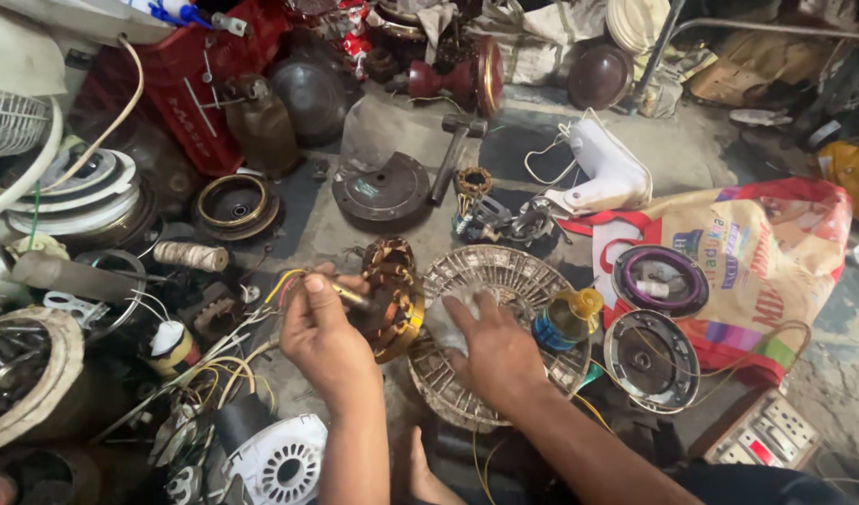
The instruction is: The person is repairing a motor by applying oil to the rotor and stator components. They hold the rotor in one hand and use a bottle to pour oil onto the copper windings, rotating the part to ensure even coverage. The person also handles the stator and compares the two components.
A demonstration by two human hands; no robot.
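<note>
My left hand (325, 329) grips a fan motor stator (395, 295) with copper windings, held on edge, its coloured wires trailing left. A thin metal tool or shaft shows between my thumb and the stator. My right hand (492, 353) rests palm down, fingers spread, on a round ribbed metal fan cover (514, 281) lying flat on the floor, just right of the stator.
A blue and yellow bottle (568, 318) stands beside the cover. Two round motor covers (651, 358) lie on a printed sack (776, 252). A white fan part (607, 173), a dark motor plate (383, 192), a thread spool (191, 255), a switch board (764, 435) and loose wires crowd the floor.
</note>
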